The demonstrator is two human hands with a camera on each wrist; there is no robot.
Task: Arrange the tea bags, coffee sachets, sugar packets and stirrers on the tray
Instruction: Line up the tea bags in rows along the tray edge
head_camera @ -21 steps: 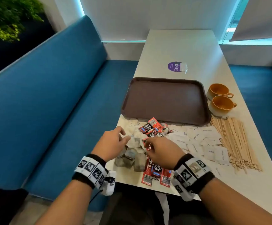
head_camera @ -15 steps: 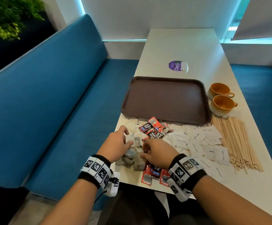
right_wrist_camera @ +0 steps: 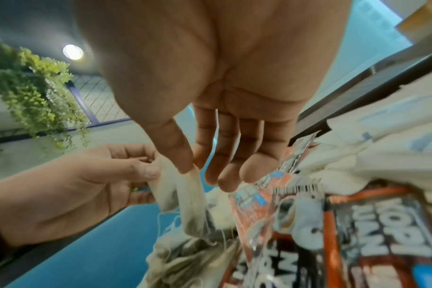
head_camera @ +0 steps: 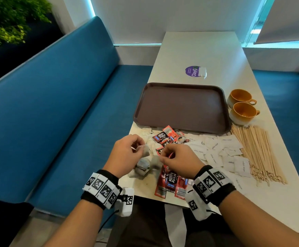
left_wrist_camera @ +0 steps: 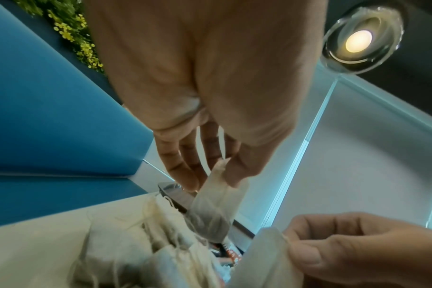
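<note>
Above the grey tea bag pile [head_camera: 142, 168] at the table's near left edge, my left hand [head_camera: 136, 147] pinches one tea bag [left_wrist_camera: 215, 204] by its top, and it hangs free. Close to its right, my right hand [head_camera: 163, 155] pinches a second tea bag [right_wrist_camera: 192, 204] between thumb and index finger. Red coffee sachets [head_camera: 168, 138] lie just beyond the hands, and more of them [head_camera: 170, 182] lie under my right wrist. White sugar packets [head_camera: 216, 152] spread out to the right, with wooden stirrers [head_camera: 257, 152] beyond them. The brown tray [head_camera: 180, 107] holds nothing.
Two orange cups [head_camera: 241, 98] [head_camera: 243, 112] stand right of the tray. A purple sticker [head_camera: 193, 71] lies on the white table [head_camera: 198, 50] behind it. A blue bench [head_camera: 56, 104] runs along the table's left side.
Both hands were down in the tea bag pile; they have risen slightly, each now pinching a tea bag lifted off the pile.
</note>
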